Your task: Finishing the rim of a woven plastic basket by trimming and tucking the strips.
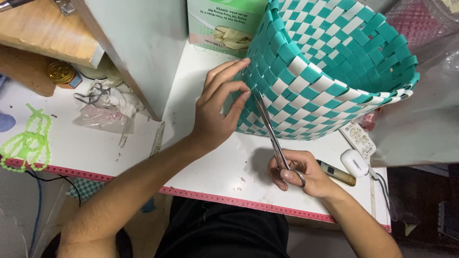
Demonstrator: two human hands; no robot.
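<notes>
White tabletop [210, 162], pink-trimmed front edge. On it: teal-and-white woven plastic-strip basket [330, 81] on its side, green cardboard box [222, 24], white earbud case [355, 162], crumpled clear plastic wrap [103, 112], light-green beaded cord shape [28, 141], gold round tin [60, 73].

A left hand [216, 107] presses its fingers [234, 67] against the side of a teal-and-white woven basket [330, 71] lying tipped on a white desk [210, 167], while the right hand [301, 174] holds scissors [270, 126], blades touching the weave. A white earbud case [355, 163] sits nearby.
</notes>
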